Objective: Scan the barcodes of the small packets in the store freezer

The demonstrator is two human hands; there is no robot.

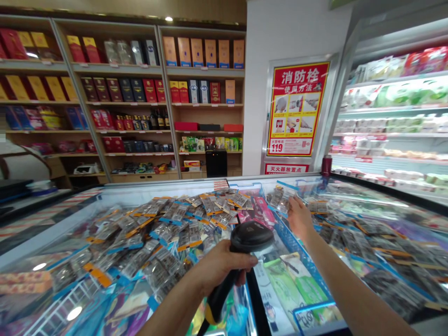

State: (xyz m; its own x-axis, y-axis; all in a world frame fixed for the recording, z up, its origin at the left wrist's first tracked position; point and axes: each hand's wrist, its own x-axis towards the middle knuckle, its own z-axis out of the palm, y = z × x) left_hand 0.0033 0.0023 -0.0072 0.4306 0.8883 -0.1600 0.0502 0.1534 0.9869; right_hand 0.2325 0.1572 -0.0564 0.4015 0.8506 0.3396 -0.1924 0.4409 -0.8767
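My left hand [227, 261] is wrapped round the handle of a black barcode scanner [252, 235], whose head points to the right above the freezer. Farther out, my right hand [299, 219] grips a clear packet with a blue top strip [279, 198] by its right side; the fingertips are partly hidden. A heap of similar packets with blue and orange strips [175, 212] lies left of the scanner. More packets [353, 238] lie on the right, beyond my right forearm. Pink packages [257, 210] and green packages [294, 275] sit below, between my hands.
A chest freezer rim [157, 183] runs across the far side. Blue wire baskets [308, 266] divide its inside. Behind stand shelves of boxed bottles [205, 72], a red fire-hydrant poster [297, 109] and a stocked open cooler [392, 116]. Part of another person [24, 161] shows at far left.
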